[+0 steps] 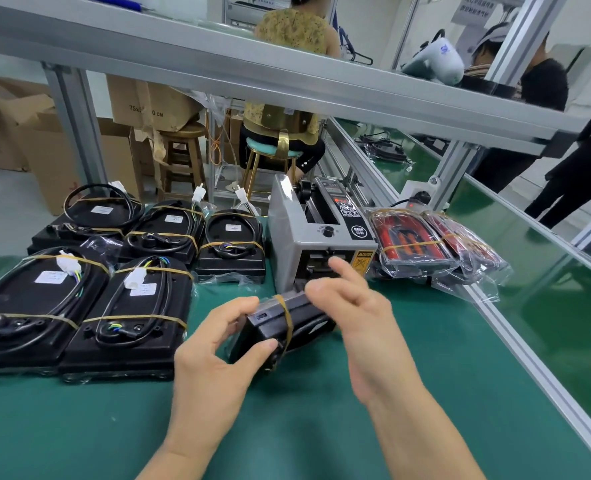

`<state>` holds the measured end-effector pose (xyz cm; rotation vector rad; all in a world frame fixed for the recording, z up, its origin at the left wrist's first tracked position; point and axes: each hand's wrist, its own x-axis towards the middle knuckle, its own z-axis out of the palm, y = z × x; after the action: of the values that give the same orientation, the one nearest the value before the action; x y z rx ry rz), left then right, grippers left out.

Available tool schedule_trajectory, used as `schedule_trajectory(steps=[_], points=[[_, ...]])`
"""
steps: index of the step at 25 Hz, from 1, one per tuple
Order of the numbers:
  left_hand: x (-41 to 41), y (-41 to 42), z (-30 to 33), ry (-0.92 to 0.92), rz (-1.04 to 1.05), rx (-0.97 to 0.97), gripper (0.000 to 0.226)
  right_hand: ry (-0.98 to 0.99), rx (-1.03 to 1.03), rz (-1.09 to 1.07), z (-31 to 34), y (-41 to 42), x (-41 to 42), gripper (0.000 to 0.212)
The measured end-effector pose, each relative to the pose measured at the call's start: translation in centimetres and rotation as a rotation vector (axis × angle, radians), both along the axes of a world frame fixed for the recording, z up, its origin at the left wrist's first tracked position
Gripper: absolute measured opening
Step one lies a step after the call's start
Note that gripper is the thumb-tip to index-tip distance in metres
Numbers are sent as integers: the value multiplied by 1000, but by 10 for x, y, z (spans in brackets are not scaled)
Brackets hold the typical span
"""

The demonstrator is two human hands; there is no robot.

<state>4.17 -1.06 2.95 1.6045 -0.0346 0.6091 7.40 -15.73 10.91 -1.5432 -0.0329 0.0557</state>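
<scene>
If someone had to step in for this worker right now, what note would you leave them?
Left hand grips a black unit, rubber band round it, in front of the tape dispenser.
Right hand is open, fingers toward the dispenser's outlet; tape not discernible.
Done: banded units lie in rows at left.
Left: probably finish this unit and add it to the rows.

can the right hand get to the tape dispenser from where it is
Probably yes: the right hand is just before the tape dispenser, nothing between them; the left hand grips the black unit.
</scene>
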Motion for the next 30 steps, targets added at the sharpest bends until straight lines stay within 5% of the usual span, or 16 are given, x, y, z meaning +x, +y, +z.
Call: schedule_trajectory(steps=[7, 21, 30], points=[[-11, -15, 8, 4, 22, -16, 53, -92, -353, 23, -10, 13, -15, 20], [-13, -14, 7, 8, 50, 53, 54, -82, -463, 14, -10, 18, -15, 34], [-11, -13, 7, -82, 39, 145, 41, -98, -552, -17, -11, 17, -16, 19]])
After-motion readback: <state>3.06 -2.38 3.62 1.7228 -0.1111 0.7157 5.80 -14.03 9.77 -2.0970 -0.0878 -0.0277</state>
